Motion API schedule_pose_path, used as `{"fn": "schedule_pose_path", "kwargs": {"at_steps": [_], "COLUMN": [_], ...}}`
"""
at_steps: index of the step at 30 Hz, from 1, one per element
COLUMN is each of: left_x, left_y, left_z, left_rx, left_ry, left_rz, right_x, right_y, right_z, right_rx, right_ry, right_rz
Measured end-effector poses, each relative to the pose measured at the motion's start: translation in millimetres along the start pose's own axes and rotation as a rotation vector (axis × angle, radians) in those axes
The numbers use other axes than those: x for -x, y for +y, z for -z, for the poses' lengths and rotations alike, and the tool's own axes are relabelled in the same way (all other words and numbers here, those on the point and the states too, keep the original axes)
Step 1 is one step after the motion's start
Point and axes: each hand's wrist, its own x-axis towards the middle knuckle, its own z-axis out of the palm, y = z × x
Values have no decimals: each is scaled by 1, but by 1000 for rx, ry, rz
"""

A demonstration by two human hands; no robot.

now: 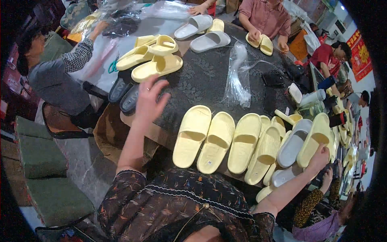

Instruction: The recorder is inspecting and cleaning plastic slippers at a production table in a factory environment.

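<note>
My left hand (150, 99) is over the left part of the dark table, its fingers apart and nothing in them. Just beyond its fingertips lies a yellow slide slipper (156, 68), and a dark slipper (130, 99) is partly behind the wrist. Out to the right, my right hand (319, 158) has its fingers closed on the heel end of a yellow slipper (315, 135), which leans over the pile there. Beside that one is a grey slipper (294, 143). A pair of yellow slippers (192, 135) lies soles down in front of me, with more yellow ones to their right.
Clear plastic bags (238, 76) lie mid-table. Grey slippers (210, 41) sit at the far edge. Across the table a person in a pink shirt (266, 16) handles yellow slippers; another person in a checked sleeve (78, 56) reaches in from the left. Bottles (312, 98) stand at right.
</note>
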Motion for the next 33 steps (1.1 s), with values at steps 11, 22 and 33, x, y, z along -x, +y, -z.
{"fn": "schedule_pose_path", "kwargs": {"at_steps": [11, 22, 33], "left_x": [-136, -120, -42], "left_y": [-128, -115, 53], "left_z": [-56, -67, -4], "left_rx": [603, 1312, 1113], "left_ry": [-105, 203, 342], "left_rz": [832, 614, 184], "right_x": [29, 117, 193], "right_y": [1, -54, -165], "right_z": [20, 73, 54], "right_rx": [-126, -538, -1090], "right_ry": [29, 376, -476], "right_rz": [-32, 311, 524]}}
